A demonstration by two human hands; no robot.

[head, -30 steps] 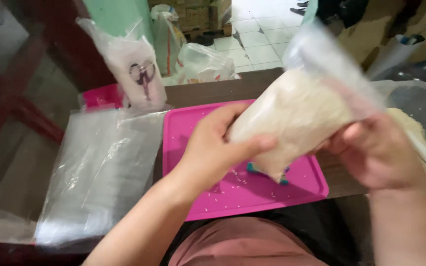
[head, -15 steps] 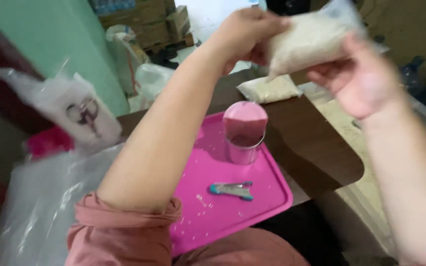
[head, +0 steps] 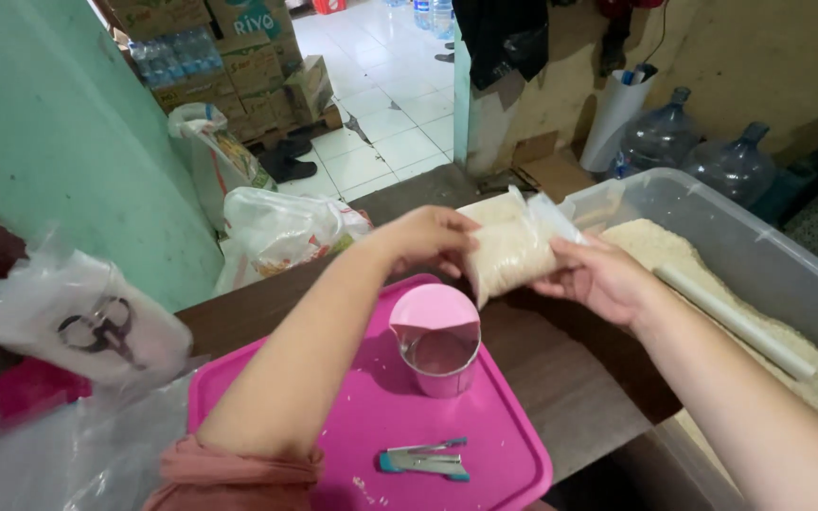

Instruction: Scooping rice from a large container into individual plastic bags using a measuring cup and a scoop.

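Left hand [head: 425, 238], right hand [head: 596, 277] — gripping rice bag [head: 513, 251], above pink cup [head: 436, 339]

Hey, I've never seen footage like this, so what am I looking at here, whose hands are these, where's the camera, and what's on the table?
There is no machine here, just a person working with bare hands. The one picture comes from a camera worn on that person's head, looking down, so both arms reach in from below. The left hand and right hand together hold a small clear bag of white grains above a dark wooden table. On the table lies a pink tray carrying a pink cup and a small teal stapler. To the right stands a large clear bin of the same grains. Clear plastic bags lie at the left.
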